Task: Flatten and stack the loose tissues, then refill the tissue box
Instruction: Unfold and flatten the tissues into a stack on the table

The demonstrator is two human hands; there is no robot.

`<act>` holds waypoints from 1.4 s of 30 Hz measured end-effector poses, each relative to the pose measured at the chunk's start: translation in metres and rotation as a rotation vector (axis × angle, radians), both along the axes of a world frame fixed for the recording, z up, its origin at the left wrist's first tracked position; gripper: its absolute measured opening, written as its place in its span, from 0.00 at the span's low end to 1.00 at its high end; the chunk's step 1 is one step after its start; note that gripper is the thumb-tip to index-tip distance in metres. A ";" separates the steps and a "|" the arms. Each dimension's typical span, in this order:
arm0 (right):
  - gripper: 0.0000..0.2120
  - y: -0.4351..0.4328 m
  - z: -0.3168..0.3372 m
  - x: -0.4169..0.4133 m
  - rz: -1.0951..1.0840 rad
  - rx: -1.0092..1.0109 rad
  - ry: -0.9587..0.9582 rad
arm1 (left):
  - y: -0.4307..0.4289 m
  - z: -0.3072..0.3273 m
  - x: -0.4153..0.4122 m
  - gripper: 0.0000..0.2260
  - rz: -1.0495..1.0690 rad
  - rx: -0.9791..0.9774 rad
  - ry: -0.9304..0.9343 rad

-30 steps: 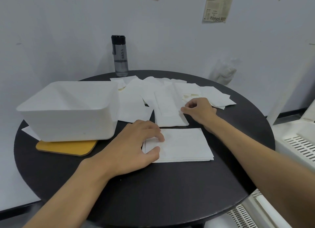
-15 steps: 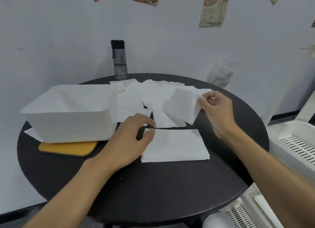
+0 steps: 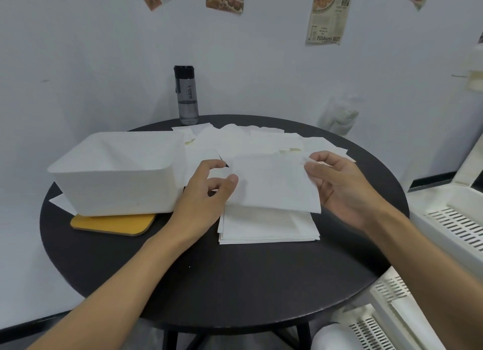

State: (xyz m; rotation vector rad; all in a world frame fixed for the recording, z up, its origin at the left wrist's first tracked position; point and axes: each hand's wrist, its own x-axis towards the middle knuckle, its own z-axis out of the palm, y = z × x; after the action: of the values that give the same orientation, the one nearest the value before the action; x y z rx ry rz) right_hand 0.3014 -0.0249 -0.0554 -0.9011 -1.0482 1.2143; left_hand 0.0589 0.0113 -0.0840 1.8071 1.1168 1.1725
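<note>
A white tissue (image 3: 274, 185) hangs just above the neat stack of flattened tissues (image 3: 266, 226) near the table's middle. My right hand (image 3: 337, 187) pinches its upper right corner between thumb and fingers. My left hand (image 3: 206, 192) touches the tissue's left edge with its thumb, fingers loosely curled. Several loose tissues (image 3: 251, 140) lie spread over the far side of the table. The white open tissue box (image 3: 115, 171) stands at the left on a yellow lid (image 3: 112, 222).
The round black table (image 3: 235, 284) carries everything. A dark water bottle (image 3: 187, 96) stands at the far edge by the wall. One tissue (image 3: 61, 203) pokes out under the box's left side. White slatted furniture (image 3: 449, 219) stands close on the right.
My right hand picked one tissue off the loose pile and carried it back over the stack. My left hand lifted off the stack and came up to the tissue's left edge.
</note>
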 end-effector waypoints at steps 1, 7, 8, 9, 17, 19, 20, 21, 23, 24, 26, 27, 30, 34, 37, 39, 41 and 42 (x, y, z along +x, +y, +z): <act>0.06 -0.001 -0.001 0.000 0.013 -0.003 -0.015 | -0.001 0.001 0.000 0.13 0.002 -0.001 -0.014; 0.07 0.004 -0.014 0.006 -0.131 0.002 -0.335 | 0.000 0.002 -0.006 0.18 0.043 0.055 -0.101; 0.09 0.005 -0.016 0.007 -0.157 0.007 -0.441 | -0.001 0.002 -0.006 0.18 0.035 0.049 -0.101; 0.10 0.005 -0.019 0.008 -0.166 0.007 -0.518 | -0.001 0.002 -0.006 0.18 0.025 0.043 -0.099; 0.12 0.002 -0.029 0.013 -0.114 -0.004 -0.653 | 0.000 -0.002 -0.007 0.16 0.000 0.042 -0.029; 0.12 0.002 -0.032 0.014 -0.097 0.003 -0.783 | 0.000 -0.004 -0.008 0.14 0.022 0.084 0.045; 0.13 0.002 -0.033 0.015 -0.090 0.006 -0.861 | 0.000 -0.005 -0.009 0.14 0.033 0.121 0.099; 0.13 0.003 -0.034 0.016 -0.085 0.004 -0.930 | 0.001 -0.007 -0.009 0.13 0.038 0.159 0.163; 0.13 0.005 -0.036 0.018 -0.076 -0.007 -1.002 | 0.001 -0.008 -0.010 0.09 0.004 0.208 0.285; 0.13 0.006 -0.036 0.019 -0.072 -0.011 -1.011 | 0.001 -0.008 -0.010 0.09 -0.036 0.213 0.337; 0.12 0.007 -0.035 0.020 -0.063 -0.004 -1.017 | -0.002 -0.007 -0.010 0.09 -0.128 0.197 0.449; 0.11 0.008 -0.034 0.019 -0.058 0.009 -1.021 | -0.004 -0.007 -0.010 0.09 -0.165 0.186 0.510; 0.06 0.017 -0.031 0.014 -0.131 0.045 -1.061 | -0.006 -0.008 -0.008 0.09 -0.200 0.186 0.596; 0.06 0.040 -0.033 0.006 -0.271 -0.051 -1.031 | -0.005 -0.010 -0.009 0.10 -0.212 0.195 0.602; 0.10 0.053 -0.033 -0.001 -0.325 -0.145 -1.095 | -0.004 -0.012 -0.012 0.10 -0.215 0.215 0.608; 0.12 0.058 -0.031 -0.005 -0.345 -0.176 -1.113 | -0.003 -0.012 -0.015 0.10 -0.217 0.228 0.615; 0.13 0.060 -0.029 -0.008 -0.341 -0.195 -1.114 | -0.002 -0.013 -0.015 0.12 -0.223 0.232 0.612; 0.14 0.061 -0.028 -0.010 -0.342 -0.206 -1.112 | -0.002 -0.012 -0.015 0.14 -0.225 0.236 0.612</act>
State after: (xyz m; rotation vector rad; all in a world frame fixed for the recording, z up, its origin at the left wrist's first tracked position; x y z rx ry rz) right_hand 0.2913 0.0360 -0.0838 -1.9277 -1.5311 0.4704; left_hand 0.0435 0.0090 -0.0965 2.5010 1.0839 0.6481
